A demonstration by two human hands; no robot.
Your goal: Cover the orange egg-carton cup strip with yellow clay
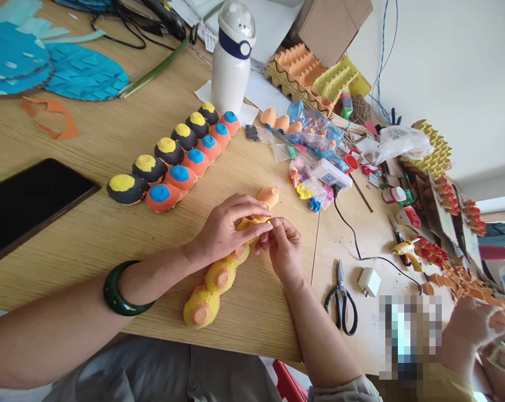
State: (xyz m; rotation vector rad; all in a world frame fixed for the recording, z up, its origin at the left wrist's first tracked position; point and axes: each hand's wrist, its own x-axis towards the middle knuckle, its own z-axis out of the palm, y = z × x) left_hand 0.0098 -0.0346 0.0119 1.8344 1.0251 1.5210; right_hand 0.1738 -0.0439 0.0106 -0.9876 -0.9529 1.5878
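Note:
A strip of egg-carton cups [221, 277] lies slantwise on the table before me. Yellow modelling clay covers its near cups, leaving bare orange tops, while the far end cup [268, 196] is bare orange. My left hand [231, 226], with a dark green bangle [117, 290] on the forearm, curves over the far half of the strip, thumb on the near side. My right hand [284, 245] is closed in a pinch at the left fingertips, where a small bit of yellow clay [269, 222] shows. The fingers partly hide the middle cups.
Behind are black-and-yellow cups [166, 146] and orange-and-blue cups [195, 162] in rows. A phone [30, 204] lies left, a white bottle [231, 67] stands behind. Scissors [340, 301], a charger [369, 281] and a power strip [332, 175] lie right, near another person's hand [470, 329].

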